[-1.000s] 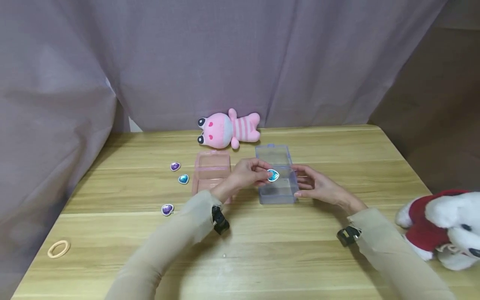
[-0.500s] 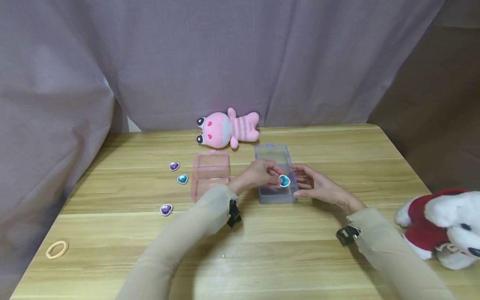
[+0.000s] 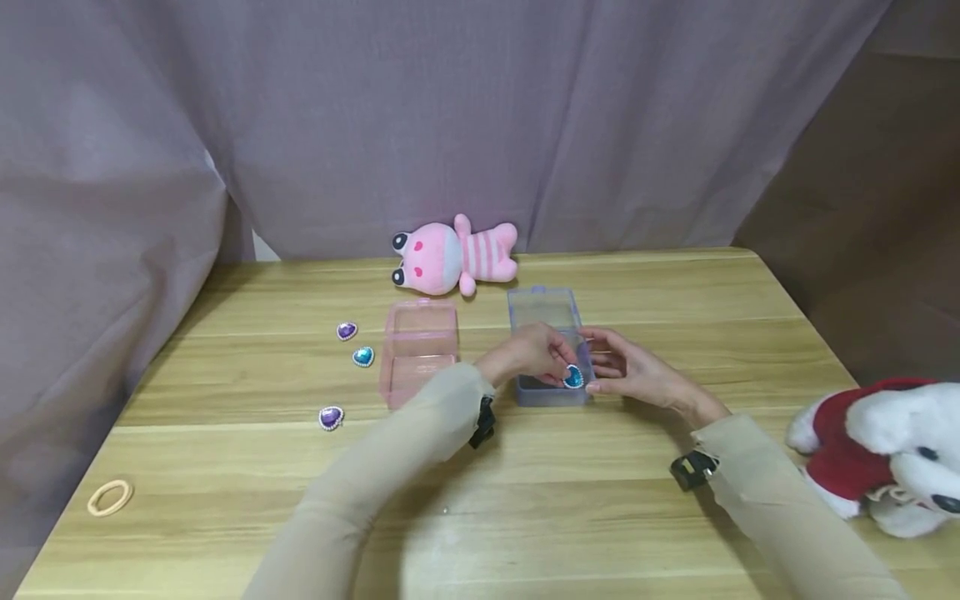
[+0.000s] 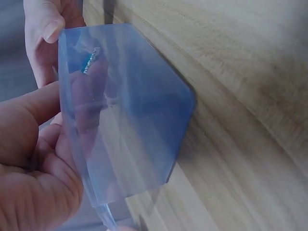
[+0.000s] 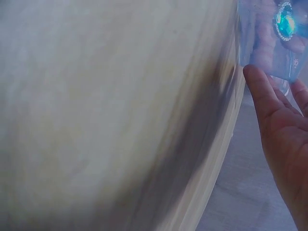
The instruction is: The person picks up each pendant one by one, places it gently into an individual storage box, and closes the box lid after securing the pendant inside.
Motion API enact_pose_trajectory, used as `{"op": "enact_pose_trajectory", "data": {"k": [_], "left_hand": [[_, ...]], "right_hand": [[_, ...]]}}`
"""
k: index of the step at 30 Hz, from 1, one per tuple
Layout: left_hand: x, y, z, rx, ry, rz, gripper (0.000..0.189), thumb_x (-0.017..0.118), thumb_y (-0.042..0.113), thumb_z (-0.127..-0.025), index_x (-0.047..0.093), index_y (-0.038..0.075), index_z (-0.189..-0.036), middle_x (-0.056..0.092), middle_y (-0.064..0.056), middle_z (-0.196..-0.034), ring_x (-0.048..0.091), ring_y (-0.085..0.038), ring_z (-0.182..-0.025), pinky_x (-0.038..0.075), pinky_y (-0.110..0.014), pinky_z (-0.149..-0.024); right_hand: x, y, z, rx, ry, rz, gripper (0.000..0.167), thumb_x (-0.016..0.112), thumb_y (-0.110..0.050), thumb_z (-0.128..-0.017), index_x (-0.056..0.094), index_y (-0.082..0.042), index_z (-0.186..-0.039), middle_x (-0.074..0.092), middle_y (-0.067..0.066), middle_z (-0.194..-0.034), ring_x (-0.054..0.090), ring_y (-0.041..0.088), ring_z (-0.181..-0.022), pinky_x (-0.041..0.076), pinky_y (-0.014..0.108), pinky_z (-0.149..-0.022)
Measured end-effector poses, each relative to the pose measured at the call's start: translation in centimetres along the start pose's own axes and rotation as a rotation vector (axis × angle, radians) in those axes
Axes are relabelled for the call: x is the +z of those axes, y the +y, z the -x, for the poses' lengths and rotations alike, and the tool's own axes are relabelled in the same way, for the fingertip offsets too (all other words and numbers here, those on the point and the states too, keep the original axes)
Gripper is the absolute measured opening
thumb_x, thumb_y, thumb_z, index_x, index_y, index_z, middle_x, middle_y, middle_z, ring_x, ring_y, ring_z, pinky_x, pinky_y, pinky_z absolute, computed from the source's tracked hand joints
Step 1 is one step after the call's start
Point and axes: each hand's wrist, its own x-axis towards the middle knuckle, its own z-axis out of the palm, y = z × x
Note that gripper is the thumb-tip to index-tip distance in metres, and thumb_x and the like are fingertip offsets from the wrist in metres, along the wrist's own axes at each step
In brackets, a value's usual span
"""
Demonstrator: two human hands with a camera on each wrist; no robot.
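Note:
In the head view my left hand reaches into a clear blue plastic box with its lid laid back. Thumb and fingers pinch a blue heart-shaped gem edged with small white beads. Through the box wall, the left wrist view shows part of the gem's beaded edge. My right hand rests against the box's right side, fingers spread and fairly straight. The right wrist view has its thumb touching the box's corner, with the gem bright behind the wall.
An open pink clear box stands to the left. Beyond it lie a blue heart gem and two purple ones. A wooden ring, a pink plush frog and a white plush dog lie farther out.
My left hand has moved right and down, carrying the blue heart gem from above the blue box to inside it. My right hand has stayed at the box's side.

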Motion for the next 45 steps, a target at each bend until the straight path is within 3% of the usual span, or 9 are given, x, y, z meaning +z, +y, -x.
{"op": "enact_pose_trajectory", "data": {"k": [4, 14, 25, 33, 40, 45], "left_hand": [[0.2, 0.3, -0.1, -0.019, -0.004, -0.061, 0.018, 0.066, -0.008, -0.081, 0.066, -0.005, -0.099, 0.068, -0.012, -0.083, 0.064, -0.015, -0.063, 0.057, -0.021, -0.061], [0.7, 0.3, -0.7, -0.013, -0.038, -0.32, 0.014, 0.069, -0.002, -0.081, 0.07, 0.002, -0.094, 0.068, -0.005, -0.082, 0.055, -0.006, -0.059, 0.053, -0.015, -0.055], [1.0, 0.3, -0.8, 0.02, -0.003, -0.539, 0.013, 0.071, 0.003, -0.078, 0.072, 0.011, -0.088, 0.064, 0.004, -0.075, 0.053, -0.006, -0.061, 0.044, -0.013, -0.052], [1.1, 0.1, -0.7, 0.071, 0.023, -0.681, 0.014, 0.071, 0.006, -0.078, 0.075, 0.015, -0.088, 0.07, 0.007, -0.085, 0.054, -0.007, -0.076, 0.041, -0.014, -0.062], [1.2, 0.1, -0.3, 0.117, 0.046, -0.778, 0.011, 0.072, 0.011, -0.08, 0.076, 0.016, -0.088, 0.072, 0.007, -0.089, 0.06, -0.009, -0.088, 0.046, -0.017, -0.085], [0.0, 1.0, 1.1, 0.163, 0.062, -0.75, 0.01, 0.071, 0.01, -0.081, 0.075, 0.012, -0.09, 0.072, 0.003, -0.089, 0.059, -0.008, -0.079, 0.047, -0.016, -0.078]], "right_hand": [[0.0, 0.0, -0.1, -0.006, -0.003, -0.007, 0.081, 0.069, 0.0, -0.082, 0.018, 0.005, -0.145, 0.029, 0.035, -0.142, 0.033, 0.05, -0.129, 0.042, 0.023, -0.1], [0.1, 0.2, 0.0, -0.017, -0.005, 0.0, 0.081, 0.068, 0.001, -0.082, 0.017, 0.006, -0.145, 0.029, 0.035, -0.142, 0.032, 0.05, -0.129, 0.041, 0.02, -0.1], [0.1, 0.1, 0.0, -0.029, 0.0, 0.01, 0.081, 0.069, 0.001, -0.081, 0.017, 0.006, -0.144, 0.025, 0.035, -0.144, 0.031, 0.052, -0.129, 0.041, 0.022, -0.101], [0.3, 0.3, 0.0, -0.029, 0.005, 0.012, 0.08, 0.068, 0.001, -0.082, 0.018, 0.005, -0.145, 0.026, 0.036, -0.144, 0.032, 0.051, -0.129, 0.042, 0.019, -0.099], [0.4, 0.5, 0.1, -0.045, 0.0, -0.006, 0.079, 0.068, 0.001, -0.082, 0.018, 0.005, -0.145, 0.027, 0.036, -0.142, 0.032, 0.052, -0.127, 0.042, 0.017, -0.098], [0.3, 0.5, 0.0, -0.039, 0.008, -0.006, 0.08, 0.068, 0.002, -0.082, 0.018, 0.004, -0.145, 0.029, 0.036, -0.141, 0.033, 0.052, -0.127, 0.042, 0.02, -0.099]]}}
